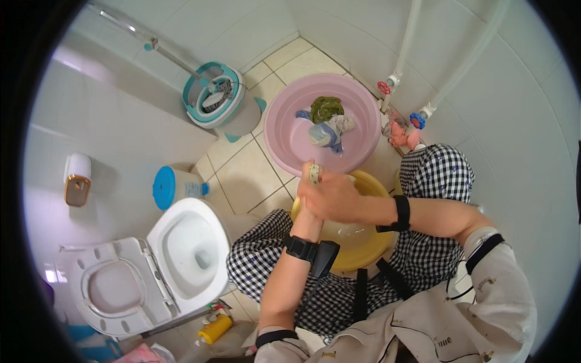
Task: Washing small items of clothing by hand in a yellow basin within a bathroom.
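Observation:
My left hand (304, 188) and my right hand (337, 196) are clenched together above a yellow basin (361, 258). A bit of pale, patterned cloth (314, 172) shows between the fingers. Most of that cloth is hidden, and the right hand partly covers the left. Water lies in the yellow basin between my knees. Just beyond it stands a larger pink basin (283, 136). Inside the pink basin are a twisted olive-green cloth (327, 109) and some blue and whitish cloths (326, 132).
Left of me are an open toilet (222, 245), a blue-lidded bucket (164, 187) and a spin-mop bucket (247, 113) with its mop. Two pipe valves, red (384, 87) and blue (417, 120), sit at the right wall. A yellow bottle (215, 329) lies near the toilet.

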The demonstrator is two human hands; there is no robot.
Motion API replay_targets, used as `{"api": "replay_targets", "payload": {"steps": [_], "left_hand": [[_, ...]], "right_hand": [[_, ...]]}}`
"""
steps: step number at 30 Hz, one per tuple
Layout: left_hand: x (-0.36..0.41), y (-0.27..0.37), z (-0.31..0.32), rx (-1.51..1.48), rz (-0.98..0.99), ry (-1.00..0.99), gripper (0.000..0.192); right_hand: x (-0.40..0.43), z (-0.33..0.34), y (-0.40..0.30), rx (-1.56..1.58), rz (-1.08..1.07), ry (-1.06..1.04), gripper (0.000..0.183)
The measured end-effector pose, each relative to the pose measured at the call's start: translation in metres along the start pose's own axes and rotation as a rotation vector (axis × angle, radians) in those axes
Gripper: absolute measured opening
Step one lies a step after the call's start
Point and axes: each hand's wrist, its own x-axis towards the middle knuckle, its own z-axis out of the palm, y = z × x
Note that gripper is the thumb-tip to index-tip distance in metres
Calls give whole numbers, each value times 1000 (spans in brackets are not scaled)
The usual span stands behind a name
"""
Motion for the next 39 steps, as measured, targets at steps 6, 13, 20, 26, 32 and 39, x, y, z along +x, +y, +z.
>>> {"api": "replay_targets", "payload": {"steps": [6,13,20,26,32,39], "left_hand": [[-12,2,23,-3,-56,-143,50],[14,-11,3,-347,-41,-649,42],[-10,11,9,-149,-35,-129,37],[-22,8,33,7,-30,-88,32],[50,-3,-45,-395,190,-936,32],[-8,6,18,-66,-2,-40,40]], "right_hand": [[20,-17,16,108,253,-127,22],[17,-17,8,-36,169,-212,21],[-13,-19,-38,96,-160,-151,23],[30,-14,22,152,348,-103,18],[21,-6,-17,83,103,-171,19],[23,-12,12,21,271,-207,19]]}}
